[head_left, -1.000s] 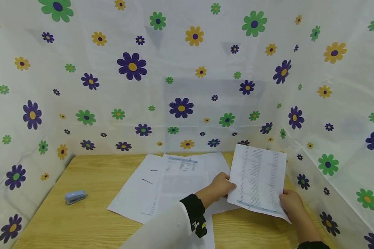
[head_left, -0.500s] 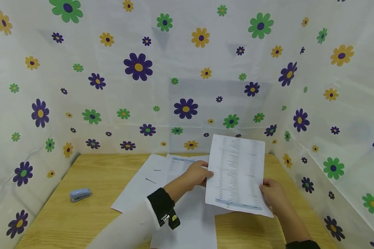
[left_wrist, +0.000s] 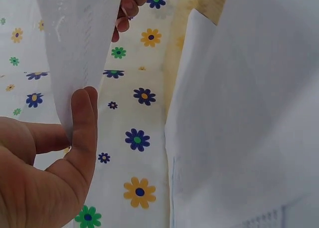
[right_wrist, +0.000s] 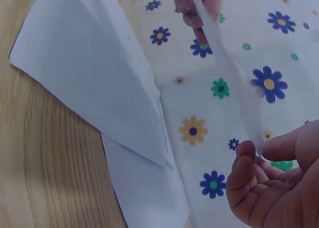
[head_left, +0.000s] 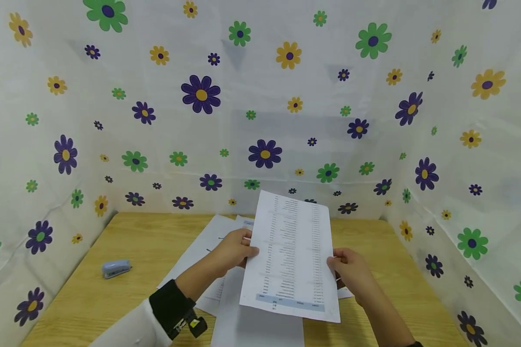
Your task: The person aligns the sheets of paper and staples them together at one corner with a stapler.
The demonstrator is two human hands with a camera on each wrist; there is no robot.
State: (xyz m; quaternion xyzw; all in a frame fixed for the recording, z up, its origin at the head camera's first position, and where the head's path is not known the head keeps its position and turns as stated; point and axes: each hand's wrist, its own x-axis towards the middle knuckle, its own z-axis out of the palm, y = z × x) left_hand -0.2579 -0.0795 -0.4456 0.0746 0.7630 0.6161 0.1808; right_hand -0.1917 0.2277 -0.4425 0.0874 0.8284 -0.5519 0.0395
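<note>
A printed sheet of paper (head_left: 293,255), with columns of small text and a blue band along its near edge, is held up over the table. My left hand (head_left: 232,250) pinches its left edge, thumb in front and fingers behind. On the opposite edge, my right hand (head_left: 350,272) grips it the same way. In the left wrist view the left hand (left_wrist: 60,163) has the paper (left_wrist: 79,53) between thumb and fingers. The right wrist view shows the sheet (right_wrist: 237,83) nearly edge-on, pinched by the right hand (right_wrist: 279,183).
Several other papers (head_left: 260,330) lie overlapping on the wooden table (head_left: 152,241), partly hidden beneath the held sheet. A light blue stapler (head_left: 116,268) rests at the left. Flower-patterned white sheeting (head_left: 243,77) rises behind the table and at both sides.
Both hands have carried the printed sheet leftward from the right side to over the middle of the table. The stapler and loose papers stay on the table.
</note>
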